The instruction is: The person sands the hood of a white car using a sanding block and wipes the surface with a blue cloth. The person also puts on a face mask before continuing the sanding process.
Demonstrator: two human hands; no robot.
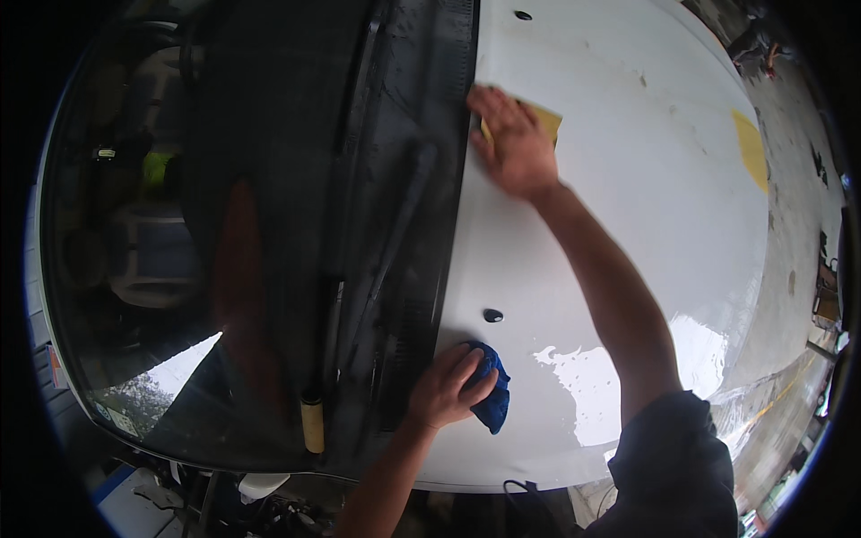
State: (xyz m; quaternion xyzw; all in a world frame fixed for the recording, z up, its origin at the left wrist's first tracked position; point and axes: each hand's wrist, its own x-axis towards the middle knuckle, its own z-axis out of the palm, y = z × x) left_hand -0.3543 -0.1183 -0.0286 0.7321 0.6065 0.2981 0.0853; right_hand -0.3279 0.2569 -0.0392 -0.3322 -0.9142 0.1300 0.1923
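Observation:
A white car hood (592, 242) spreads below me. On its lower part, near the windshield edge, my left hand (448, 387) is closed around a bunched dark blue cloth (493, 408), which touches the paint. Farther away, my right hand (516, 148) presses a thin yellow sheet (545, 121) against the hood, beside the black cowl. Its fingers lie outstretched over the sheet and hide most of it; the hand is slightly blurred. A straight-edged corner pokes out to the right. Two small black nozzles sit on the hood, the nearer nozzle (493, 316) just above the blue cloth.
Along the hood runs the black cowl (417, 197) with a wiper arm, beside the dark, reflective windshield (269, 117). A tan cylindrical piece (312, 426) is at the wiper's near end. Another yellow piece (751, 151) lies at the hood's right edge. Beyond is concrete floor (794, 224).

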